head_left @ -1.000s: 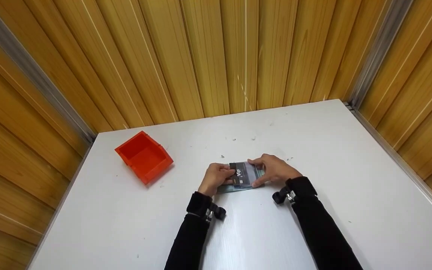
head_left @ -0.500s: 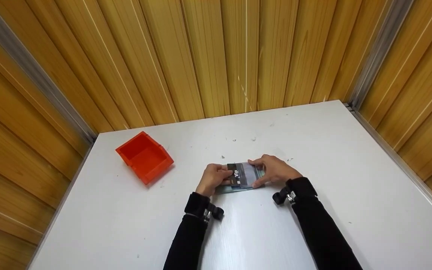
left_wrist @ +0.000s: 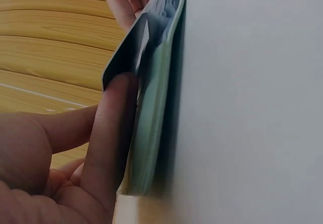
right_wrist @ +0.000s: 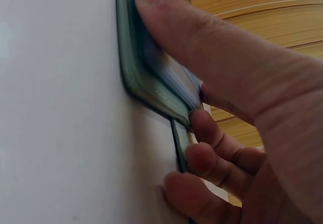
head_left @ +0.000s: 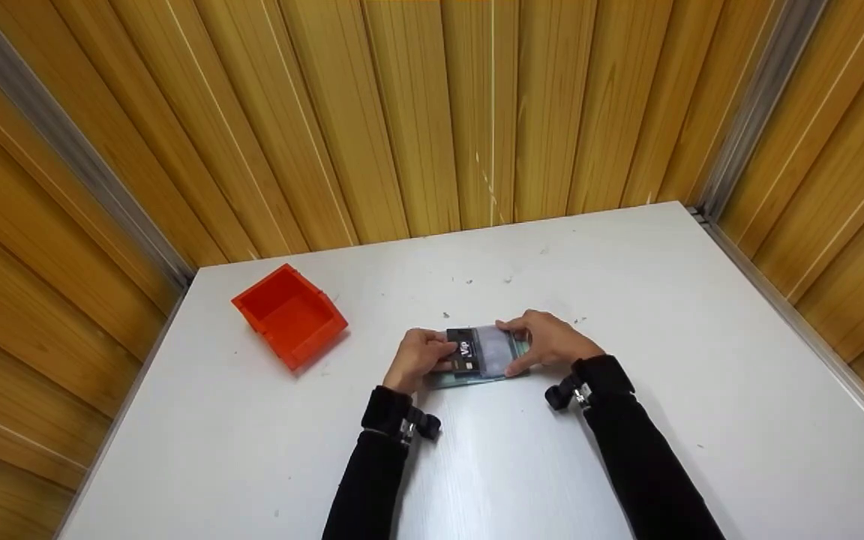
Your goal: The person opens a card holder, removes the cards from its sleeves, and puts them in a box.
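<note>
A pale green card holder (head_left: 496, 352) with clear plastic sleeves lies opened out on the white table. Across its left part is a black card (head_left: 464, 351) marked "VIP", partly inside a sleeve as far as the head view shows. My left hand (head_left: 415, 357) pinches the card's left end between thumb and fingers; in the left wrist view the dark card (left_wrist: 121, 57) tilts up from the green cover (left_wrist: 154, 113). My right hand (head_left: 552, 341) grips the holder's right side, thumb at the near edge and fingers at the far edge. In the right wrist view the thumb presses on the sleeves.
A red open-topped plastic bin (head_left: 289, 315) sits on the white table (head_left: 252, 450), to the left of the hands. Yellow wood-patterned walls (head_left: 417, 112) rise behind the table and on both sides.
My left hand has moved a little to the left with the VIP card, and more clear sleeve shows to the card's right. The right hand has stayed in place.
</note>
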Demonstrator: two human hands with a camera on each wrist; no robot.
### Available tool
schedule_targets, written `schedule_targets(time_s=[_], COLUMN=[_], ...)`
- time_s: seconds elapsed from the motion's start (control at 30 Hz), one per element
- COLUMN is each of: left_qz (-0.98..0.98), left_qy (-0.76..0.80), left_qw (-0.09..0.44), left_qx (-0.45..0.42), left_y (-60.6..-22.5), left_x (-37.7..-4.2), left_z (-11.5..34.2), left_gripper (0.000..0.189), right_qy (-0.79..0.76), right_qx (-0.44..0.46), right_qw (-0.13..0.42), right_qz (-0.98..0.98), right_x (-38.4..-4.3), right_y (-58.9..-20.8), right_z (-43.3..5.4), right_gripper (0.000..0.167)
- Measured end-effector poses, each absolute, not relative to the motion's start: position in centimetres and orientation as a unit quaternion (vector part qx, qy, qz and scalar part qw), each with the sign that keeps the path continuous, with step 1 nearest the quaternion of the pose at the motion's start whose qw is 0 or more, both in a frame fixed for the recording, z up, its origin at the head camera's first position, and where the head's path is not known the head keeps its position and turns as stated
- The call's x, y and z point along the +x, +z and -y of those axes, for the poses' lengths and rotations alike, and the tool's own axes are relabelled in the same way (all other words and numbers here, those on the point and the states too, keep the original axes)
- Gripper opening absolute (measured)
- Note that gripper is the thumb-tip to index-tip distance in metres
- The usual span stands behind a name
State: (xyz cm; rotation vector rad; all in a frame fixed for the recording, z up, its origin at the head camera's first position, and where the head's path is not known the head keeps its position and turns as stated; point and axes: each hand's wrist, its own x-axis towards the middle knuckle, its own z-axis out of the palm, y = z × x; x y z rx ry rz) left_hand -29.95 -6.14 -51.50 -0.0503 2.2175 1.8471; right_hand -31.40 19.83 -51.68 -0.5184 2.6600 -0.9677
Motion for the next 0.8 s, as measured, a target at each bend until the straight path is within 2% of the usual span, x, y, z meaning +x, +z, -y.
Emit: schedule_targets(time_s=[0.63,0.8], left_qz=[-0.775,-0.767], left_qy=[0.618,0.631], left_qw=[0.128,0.105], left_qx=[-0.029,-0.045], left_y=[-51.0,-50.1], left_x=[-30.4,-30.6], left_z=[7.7,8.1], left_gripper=[0.008,0.006], right_qy=[-0.328,-0.329], right_qx=[-0.188,-0.188], right_qw=[0.129,0.128], right_qz=[-0.917,-0.917], right_x=[-31.5,-31.6], right_y=[-51.6,-51.8], right_z=[-19.9,-20.0], right_gripper=[0.093,0.093])
